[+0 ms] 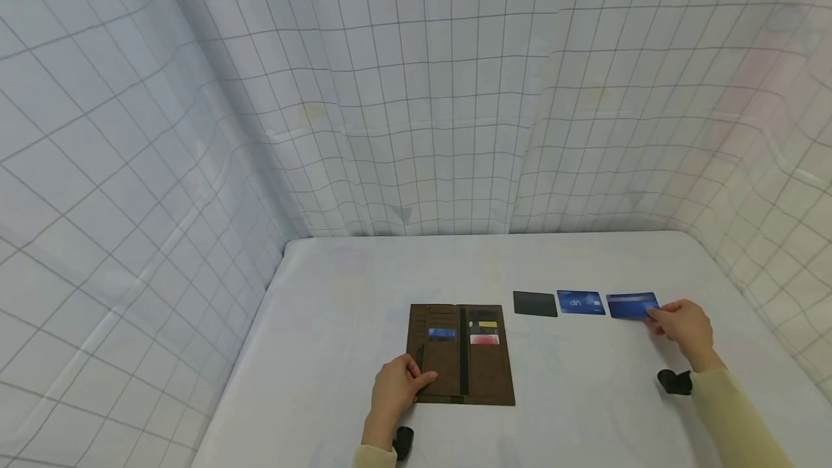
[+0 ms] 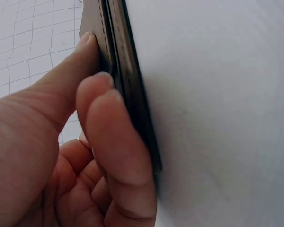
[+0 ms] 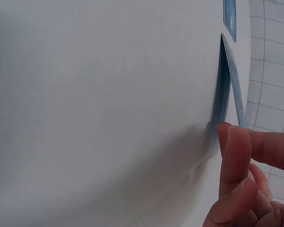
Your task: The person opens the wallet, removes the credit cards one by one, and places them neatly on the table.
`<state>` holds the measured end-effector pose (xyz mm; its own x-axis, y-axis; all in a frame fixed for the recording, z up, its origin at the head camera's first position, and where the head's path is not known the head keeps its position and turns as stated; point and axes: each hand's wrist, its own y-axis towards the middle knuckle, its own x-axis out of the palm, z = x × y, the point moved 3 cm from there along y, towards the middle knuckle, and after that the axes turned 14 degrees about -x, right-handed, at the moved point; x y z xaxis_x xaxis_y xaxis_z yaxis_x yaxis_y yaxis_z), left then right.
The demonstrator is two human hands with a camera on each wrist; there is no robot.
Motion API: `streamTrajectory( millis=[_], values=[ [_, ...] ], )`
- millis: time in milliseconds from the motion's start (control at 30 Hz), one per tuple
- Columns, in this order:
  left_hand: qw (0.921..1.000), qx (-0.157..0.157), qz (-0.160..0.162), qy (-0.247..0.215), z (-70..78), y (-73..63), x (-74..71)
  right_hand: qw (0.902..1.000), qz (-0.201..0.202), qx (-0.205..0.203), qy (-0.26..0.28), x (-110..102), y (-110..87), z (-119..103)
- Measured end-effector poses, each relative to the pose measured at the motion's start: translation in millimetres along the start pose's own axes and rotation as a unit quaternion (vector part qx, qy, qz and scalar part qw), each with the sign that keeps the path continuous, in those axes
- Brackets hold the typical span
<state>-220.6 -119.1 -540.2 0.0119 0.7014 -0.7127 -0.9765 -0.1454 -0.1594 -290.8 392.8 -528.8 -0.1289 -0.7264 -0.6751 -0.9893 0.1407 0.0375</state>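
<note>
A brown bifold wallet [image 1: 492, 374] lies spread on the white table, with a blue card [image 1: 442, 334] in a left slot and several cards, one pink and white [image 1: 484, 339], in the right slots. My left hand [image 1: 393, 388] holds the wallet's lower left corner, thumb [image 2: 83, 59] on top and fingertips at the edge. To the right, my right hand [image 1: 685, 327] pinches the right end of a blue bank card [image 1: 627, 305]. That end is tilted up off the table in the right wrist view, while the card's far end stays low.
Left of the pinched card lie another blue card [image 1: 581, 302] and a dark card [image 1: 535, 303], in a row. Black wrist straps show at the left wrist [image 1: 404, 443] and right wrist [image 1: 676, 381]. White grid-patterned curtains [image 1: 416, 128] surround the table [image 1: 338, 280].
</note>
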Motion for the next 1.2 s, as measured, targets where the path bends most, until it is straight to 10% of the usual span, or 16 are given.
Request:
streamTrajectory(
  millis=[1200],
  values=[
    [0.9999, -0.011, 0.001, 0.005, -0.1, -0.7, -0.2, 0.9917, -0.101, 0.006, -0.08, 0.0, 13.6, -2.8]
  ],
)
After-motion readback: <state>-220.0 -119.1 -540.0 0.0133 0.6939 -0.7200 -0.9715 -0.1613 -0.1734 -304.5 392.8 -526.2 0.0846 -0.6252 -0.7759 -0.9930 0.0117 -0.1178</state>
